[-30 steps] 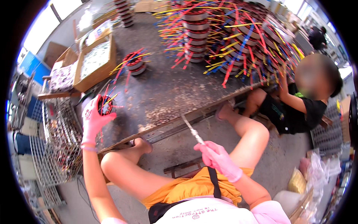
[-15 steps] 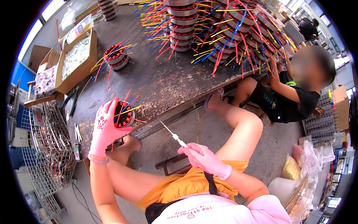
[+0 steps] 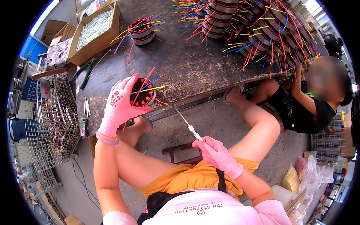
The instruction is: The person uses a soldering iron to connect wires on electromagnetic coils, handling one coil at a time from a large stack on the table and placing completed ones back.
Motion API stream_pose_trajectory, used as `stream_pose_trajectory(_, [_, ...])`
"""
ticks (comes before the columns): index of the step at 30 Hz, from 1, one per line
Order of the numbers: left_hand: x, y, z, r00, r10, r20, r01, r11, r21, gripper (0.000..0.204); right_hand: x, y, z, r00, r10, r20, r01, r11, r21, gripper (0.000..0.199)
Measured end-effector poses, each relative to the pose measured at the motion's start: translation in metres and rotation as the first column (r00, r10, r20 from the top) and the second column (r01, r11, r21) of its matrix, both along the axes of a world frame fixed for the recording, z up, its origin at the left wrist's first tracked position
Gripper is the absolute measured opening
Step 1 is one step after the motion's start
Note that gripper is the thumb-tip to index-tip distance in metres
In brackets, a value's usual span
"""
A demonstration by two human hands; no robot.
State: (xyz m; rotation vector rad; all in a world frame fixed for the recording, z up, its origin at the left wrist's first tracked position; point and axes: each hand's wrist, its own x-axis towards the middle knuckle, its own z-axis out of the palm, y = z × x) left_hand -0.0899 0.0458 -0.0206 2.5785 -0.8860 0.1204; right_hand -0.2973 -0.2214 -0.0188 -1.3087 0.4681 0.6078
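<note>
My left hand (image 3: 122, 98), in a pink glove, is curled round the side of a motor stator (image 3: 150, 98) near the table's front edge. Its thumb lies along the near side. Red, blue and yellow wires stick out of the stator's open top. My right hand (image 3: 217, 153), also gloved in pink, is closed round a thin tool (image 3: 192, 128) with a white collar and a long narrow metal shaft. The shaft's tip points at the table edge, right of the stator and apart from it. Most of the tool's handle is hidden in my fingers.
Another wired stator (image 3: 142, 36) stands farther back, beside a cardboard box (image 3: 80, 57) of white sleeves. Green-handled pliers (image 3: 86, 76) lie at the left. Tall stator stacks (image 3: 221, 18) fill the back right. A person (image 3: 318, 101) sits at the right, hands near the wires.
The whole view has shifted, so the table and both hands appear farther right. Both grips look the same, and the tool's tip stays about as far from the stator.
</note>
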Motion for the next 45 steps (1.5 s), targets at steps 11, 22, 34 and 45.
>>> stream_pose_trajectory(11, [-0.004,-0.001,-0.004,0.999,-0.007,0.035,0.007,1.0,-0.002,0.094,-0.002,0.001,-0.003,0.999,0.033,0.015,-0.033,0.999,-0.008,0.027])
stream_pose_trajectory(22, [-0.001,-0.004,-0.001,0.999,0.014,0.03,-0.014,1.0,0.015,0.097,0.0,0.004,0.001,1.0,-0.016,0.008,0.016,1.0,-0.027,0.029])
stream_pose_trajectory(34, [-0.002,-0.006,0.0,1.0,0.03,0.004,-0.03,0.999,0.017,0.096,0.001,0.002,-0.001,0.999,0.018,0.042,-0.017,0.999,-0.032,0.03])
stream_pose_trajectory(45, [-0.003,-0.011,0.004,0.999,0.042,-0.01,-0.041,0.997,0.06,0.098,-0.003,-0.001,-0.012,0.998,0.034,0.051,-0.032,0.999,-0.03,0.026])
